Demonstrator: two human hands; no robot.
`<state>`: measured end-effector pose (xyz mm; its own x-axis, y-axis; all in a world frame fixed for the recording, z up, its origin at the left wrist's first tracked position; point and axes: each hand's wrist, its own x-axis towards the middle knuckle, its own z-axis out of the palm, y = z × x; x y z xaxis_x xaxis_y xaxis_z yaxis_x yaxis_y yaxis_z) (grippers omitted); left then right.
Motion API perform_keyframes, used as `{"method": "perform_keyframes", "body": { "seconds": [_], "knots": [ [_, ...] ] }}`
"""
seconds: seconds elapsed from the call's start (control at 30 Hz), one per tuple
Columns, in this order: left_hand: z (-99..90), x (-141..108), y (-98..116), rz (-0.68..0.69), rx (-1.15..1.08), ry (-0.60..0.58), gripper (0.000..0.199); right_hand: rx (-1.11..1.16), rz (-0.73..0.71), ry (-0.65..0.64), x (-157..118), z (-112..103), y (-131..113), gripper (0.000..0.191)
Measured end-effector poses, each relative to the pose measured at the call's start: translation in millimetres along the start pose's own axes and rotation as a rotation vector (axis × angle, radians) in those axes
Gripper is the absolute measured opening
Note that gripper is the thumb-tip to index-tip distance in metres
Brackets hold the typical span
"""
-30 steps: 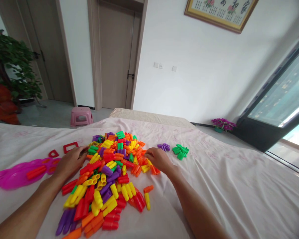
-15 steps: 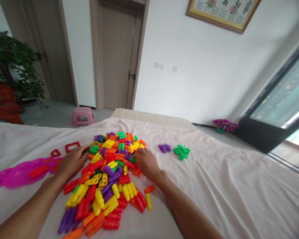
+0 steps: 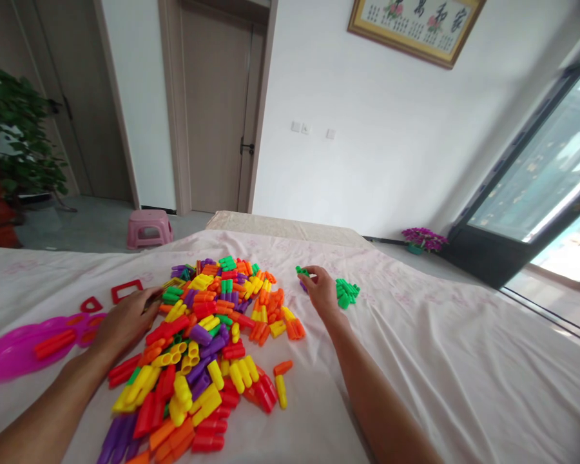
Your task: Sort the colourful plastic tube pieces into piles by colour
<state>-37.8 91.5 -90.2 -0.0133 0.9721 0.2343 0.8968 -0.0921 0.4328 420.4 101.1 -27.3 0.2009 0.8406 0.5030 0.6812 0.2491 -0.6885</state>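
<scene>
The right hand (image 3: 323,290) pinches a green plastic piece (image 3: 301,272) between thumb and fingers above a pale cloth (image 3: 439,361).
In the head view, the piece is between the multicolored heap (image 3: 201,334) and a small green cluster (image 3: 347,292). The left hand (image 3: 125,322) rests at the heap's left edge, fingers curled; whether it grips anything cannot be told. The piece looks light, stiff and a little slick, best held across its sides.

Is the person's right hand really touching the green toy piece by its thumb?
Touching. The head view shows the green plastic piece pinched between the thumb and fingers of the right hand.
</scene>
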Motion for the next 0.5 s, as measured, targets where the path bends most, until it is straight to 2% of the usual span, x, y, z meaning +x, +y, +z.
{"method": "perform_keyframes", "body": {
  "seconds": [0.1, 0.23, 0.37, 0.5],
  "knots": [
    [-0.1, -0.4, -0.1, 0.000, -0.005, -0.005, 0.053, -0.061, 0.120, 0.004, 13.5, -24.3, 22.1, 0.032],
    [0.2, -0.4, -0.9, 0.001, 0.003, -0.014, 0.056, -0.170, 0.213, -0.065, 22.1, -58.7, 42.3, 0.034],
    [1.7, 0.7, -3.0, 0.002, 0.007, -0.006, 0.055, -0.370, 0.274, -0.112, 25.2, -84.1, 48.9, 0.035],
    [3.1, 1.8, -5.5, 0.002, 0.013, -0.009, 0.055, -0.532, 0.365, -0.151, 25.4, -95.8, 49.8, 0.035]
  ]
}}
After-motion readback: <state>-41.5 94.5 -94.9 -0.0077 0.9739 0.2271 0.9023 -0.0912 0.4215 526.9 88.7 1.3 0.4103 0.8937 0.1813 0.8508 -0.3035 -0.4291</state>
